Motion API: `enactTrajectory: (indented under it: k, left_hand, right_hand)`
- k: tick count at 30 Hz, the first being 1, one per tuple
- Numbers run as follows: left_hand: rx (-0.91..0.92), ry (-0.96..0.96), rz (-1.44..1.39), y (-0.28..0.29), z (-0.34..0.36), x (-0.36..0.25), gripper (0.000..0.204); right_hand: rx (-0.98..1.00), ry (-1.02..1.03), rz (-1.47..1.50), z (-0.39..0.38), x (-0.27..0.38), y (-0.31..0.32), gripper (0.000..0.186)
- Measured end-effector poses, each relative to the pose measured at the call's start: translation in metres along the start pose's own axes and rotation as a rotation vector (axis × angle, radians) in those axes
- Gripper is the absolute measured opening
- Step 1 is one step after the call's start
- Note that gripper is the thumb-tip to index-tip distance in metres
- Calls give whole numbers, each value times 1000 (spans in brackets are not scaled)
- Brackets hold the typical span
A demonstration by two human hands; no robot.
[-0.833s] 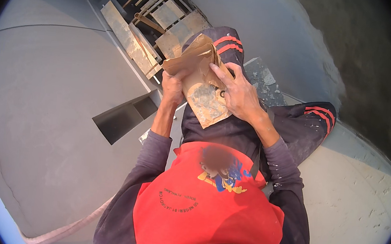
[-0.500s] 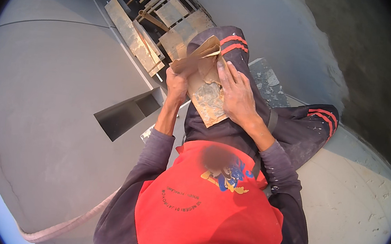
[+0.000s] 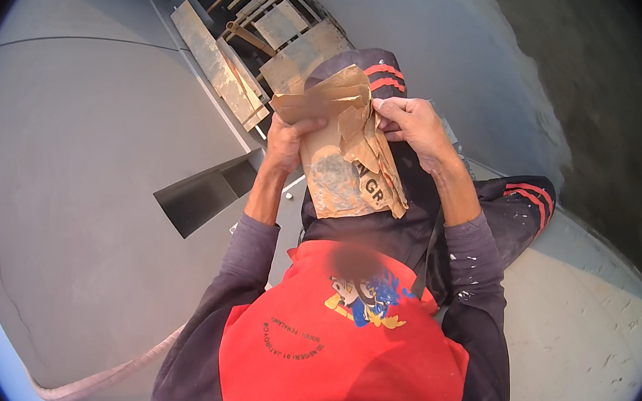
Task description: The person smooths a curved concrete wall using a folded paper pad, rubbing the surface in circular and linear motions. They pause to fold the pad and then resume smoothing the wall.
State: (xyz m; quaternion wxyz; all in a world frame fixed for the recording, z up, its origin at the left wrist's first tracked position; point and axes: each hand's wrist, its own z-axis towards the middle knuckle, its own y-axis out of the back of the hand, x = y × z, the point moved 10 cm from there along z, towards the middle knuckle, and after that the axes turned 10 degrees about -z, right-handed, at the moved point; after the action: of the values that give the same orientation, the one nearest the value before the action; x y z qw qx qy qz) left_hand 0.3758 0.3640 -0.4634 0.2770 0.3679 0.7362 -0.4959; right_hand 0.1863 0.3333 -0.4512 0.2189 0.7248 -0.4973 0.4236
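L hand [image 3: 286, 142] partly hidden behind brn paper [image 3: 332, 172].

Brown paper [image 3: 347, 137]: matt, heavily creased, ragged along the edges; its lower face carries a rough grey patch, crusted in appearance. Red shirt [image 3: 342, 367]: matt cloth, softly wrinkled, with a printed motif. Dark sleeves [image 3: 240, 259] and trousers [image 3: 424, 203]: matt cloth – both flecked with white specks. Large grey surface [image 3: 90, 161] at left: smooth and matt, marked by a fine crack. Stacked boards [image 3: 218, 64]: wood by appearance, worn, rough and stained. Pale surface [image 3: 584, 306] at right: matt, mostly smooth – pitted and scuffed in places
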Motion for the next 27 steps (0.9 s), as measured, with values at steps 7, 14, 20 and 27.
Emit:
enactTrajectory:
  k: [7, 14, 20, 27]
  left_hand:
    - [100, 118, 30, -14, 2, -2, 37]
    - [129, 7, 212, -2, 18, 9, 28]
    - [52, -14, 117, -2, 14, 6, 24]
    - [73, 28, -42, 7, 11, 16, 34]
  right_hand:
    - [216, -83, 124, -4, 2, 0, 11]
    - [-417, 394, -564, -32, 60, 21, 14]
    - [-328, 410, 41, -38, 24, 5, 25]
    - [85, 24, 432, -10, -37, 1, 27]
